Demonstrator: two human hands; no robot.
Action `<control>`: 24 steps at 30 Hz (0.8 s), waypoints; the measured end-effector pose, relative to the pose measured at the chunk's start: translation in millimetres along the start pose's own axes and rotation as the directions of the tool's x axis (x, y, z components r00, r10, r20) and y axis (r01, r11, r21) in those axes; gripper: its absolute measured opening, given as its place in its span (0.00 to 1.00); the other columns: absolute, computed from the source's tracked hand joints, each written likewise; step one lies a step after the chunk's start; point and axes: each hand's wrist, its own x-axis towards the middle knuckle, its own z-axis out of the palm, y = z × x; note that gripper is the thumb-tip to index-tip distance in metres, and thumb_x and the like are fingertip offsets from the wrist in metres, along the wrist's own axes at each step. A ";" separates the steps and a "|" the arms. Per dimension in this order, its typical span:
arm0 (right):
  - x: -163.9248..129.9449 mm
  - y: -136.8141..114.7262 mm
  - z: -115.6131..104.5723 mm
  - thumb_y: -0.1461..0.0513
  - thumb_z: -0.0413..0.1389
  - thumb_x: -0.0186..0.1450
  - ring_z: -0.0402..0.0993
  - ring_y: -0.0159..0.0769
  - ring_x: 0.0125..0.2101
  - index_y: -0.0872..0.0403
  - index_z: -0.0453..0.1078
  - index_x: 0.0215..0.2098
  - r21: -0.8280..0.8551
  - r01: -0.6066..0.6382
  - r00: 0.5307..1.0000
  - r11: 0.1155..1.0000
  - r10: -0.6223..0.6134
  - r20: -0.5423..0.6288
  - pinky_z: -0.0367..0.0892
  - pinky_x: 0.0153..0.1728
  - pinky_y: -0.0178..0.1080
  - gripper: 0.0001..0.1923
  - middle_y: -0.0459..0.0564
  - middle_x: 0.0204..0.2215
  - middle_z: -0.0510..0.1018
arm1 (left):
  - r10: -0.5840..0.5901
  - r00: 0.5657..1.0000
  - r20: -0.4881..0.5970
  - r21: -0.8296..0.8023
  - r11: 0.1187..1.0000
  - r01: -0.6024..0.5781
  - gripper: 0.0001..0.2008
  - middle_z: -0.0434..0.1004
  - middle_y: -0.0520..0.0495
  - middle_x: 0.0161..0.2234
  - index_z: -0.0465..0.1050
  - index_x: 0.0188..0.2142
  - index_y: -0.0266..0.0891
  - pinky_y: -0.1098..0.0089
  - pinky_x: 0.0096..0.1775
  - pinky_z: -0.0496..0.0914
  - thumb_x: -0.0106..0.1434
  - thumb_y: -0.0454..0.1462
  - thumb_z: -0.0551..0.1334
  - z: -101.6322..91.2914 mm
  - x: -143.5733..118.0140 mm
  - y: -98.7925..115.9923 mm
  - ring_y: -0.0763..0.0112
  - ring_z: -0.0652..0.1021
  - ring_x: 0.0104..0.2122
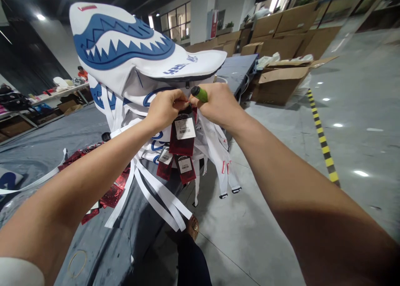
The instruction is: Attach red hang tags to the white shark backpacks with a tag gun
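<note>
1. Nearest, the person's own foot (193,227) stands on the grey floor (265,219) at the edge of the tabletop (103,244), which is covered in a dark grey sheet; a rubber band (77,263) lies on it close to the near edge.
2. White straps (159,194) hang over that edge into open air, and red foil tags (112,194) lie scattered on the sheet just left of them.
3. The left hand (164,109) has its grip pinched on the top of a dark red hang tag (183,131) with a white barcode label; the tag hangs from the white-and-blue shark bag (131,56), which stands raised at the tabletop edge.
4. The right hand (218,104) is clenched around a green-handled tool (200,94), its tip meeting the left fingers at the tag's top; what the tip does is hidden.
5. More tags (175,161) hang below the held one, touching it.
6. To the right the floor is wide and bare, glossy with lamp reflections, crossed by a yellow-and-black striped line (321,140).
7. Behind, open cardboard boxes (281,81) sit on the floor, with stacked cartons further back.
8. Far left, a second long tabletop (46,96) carries goods, and a person in orange (82,72) is beside it.
</note>
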 end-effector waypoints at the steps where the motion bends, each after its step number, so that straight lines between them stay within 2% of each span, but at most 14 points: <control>1: -0.5 -2.2 -0.2 0.72 0.58 0.56 0.71 0.39 0.31 0.52 0.65 0.20 -0.025 0.005 1.000 1.000 -0.005 0.020 0.65 0.37 0.40 0.12 0.44 0.19 0.69 | -0.010 1.000 0.011 0.022 1.000 0.010 0.03 0.81 0.51 0.31 0.79 0.31 0.39 0.71 0.32 0.66 0.56 0.32 0.66 -1.7 0.8 1.7 0.67 0.77 0.31; 5: -1.0 -7.8 0.5 0.75 0.56 0.53 0.70 0.39 0.30 0.52 0.60 0.19 -0.035 -0.002 0.998 0.999 0.004 0.057 0.62 0.36 0.41 0.15 0.44 0.18 0.66 | -0.010 0.999 0.037 0.093 0.996 0.006 0.06 0.78 0.53 0.27 0.76 0.29 0.40 0.70 0.31 0.64 0.51 0.30 0.69 -8.3 4.8 6.9 0.68 0.75 0.29; 8: -0.5 -6.8 2.2 0.72 0.57 0.54 0.69 0.40 0.31 0.51 0.60 0.18 0.005 -0.005 0.999 1.000 0.005 0.041 0.62 0.36 0.41 0.14 0.45 0.17 0.65 | -0.018 0.999 0.046 0.152 0.988 0.011 0.04 0.77 0.53 0.26 0.77 0.28 0.41 0.69 0.32 0.65 0.52 0.32 0.68 -9.7 6.2 9.6 0.67 0.75 0.29; 11: -0.3 -3.4 3.9 0.69 0.58 0.54 0.69 0.41 0.32 0.50 0.61 0.19 0.009 0.010 0.999 1.000 -0.010 0.034 0.62 0.36 0.42 0.12 0.45 0.18 0.66 | -0.009 0.999 0.032 0.216 0.976 0.002 0.01 0.76 0.52 0.26 0.77 0.27 0.43 0.68 0.34 0.65 0.54 0.35 0.68 -6.6 6.4 11.8 0.65 0.76 0.30; 14: -0.2 0.3 5.2 0.69 0.58 0.54 0.69 0.42 0.31 0.50 0.61 0.20 -0.041 0.016 0.999 0.999 -0.015 0.030 0.63 0.36 0.42 0.12 0.46 0.19 0.67 | 0.025 1.000 -0.010 0.262 0.965 -0.022 0.05 0.75 0.50 0.25 0.76 0.26 0.42 0.66 0.35 0.66 0.50 0.35 0.70 -1.7 6.9 11.6 0.62 0.76 0.31; 17: -0.4 4.6 6.5 0.68 0.59 0.55 0.70 0.42 0.32 0.50 0.62 0.21 -0.046 0.000 1.000 0.999 0.000 -0.011 0.66 0.37 0.43 0.12 0.47 0.20 0.69 | 0.062 0.998 -0.030 0.227 0.972 -0.054 0.05 0.76 0.50 0.25 0.76 0.27 0.43 0.67 0.35 0.66 0.50 0.34 0.70 -0.5 6.1 9.5 0.63 0.75 0.31; 19: -1.1 7.7 7.4 0.66 0.60 0.57 0.70 0.42 0.33 0.50 0.63 0.22 -0.005 -0.008 0.999 1.000 0.008 -0.050 0.68 0.38 0.44 0.11 0.47 0.22 0.71 | 0.060 0.998 0.019 0.186 0.981 -0.062 0.02 0.77 0.51 0.27 0.77 0.28 0.43 0.68 0.34 0.66 0.53 0.35 0.67 -2.6 4.1 8.8 0.66 0.74 0.29; 22: -2.1 11.0 8.6 0.63 0.63 0.57 0.72 0.41 0.35 0.50 0.66 0.27 0.094 -0.019 0.995 0.995 0.028 -0.099 0.71 0.41 0.45 0.09 0.47 0.26 0.73 | 0.027 0.996 0.082 0.148 0.988 -0.039 0.05 0.77 0.52 0.27 0.79 0.31 0.41 0.69 0.33 0.65 0.57 0.34 0.62 -6.1 1.2 10.4 0.69 0.73 0.28; 24: -2.1 11.9 8.8 0.64 0.65 0.56 0.72 0.42 0.36 0.50 0.67 0.28 0.161 -0.038 0.991 0.986 0.058 -0.117 0.72 0.42 0.47 0.10 0.46 0.27 0.73 | 0.013 0.999 0.035 0.135 0.991 -0.017 0.03 0.76 0.52 0.26 0.78 0.30 0.41 0.69 0.33 0.65 0.55 0.34 0.64 -6.4 0.3 12.6 0.69 0.73 0.28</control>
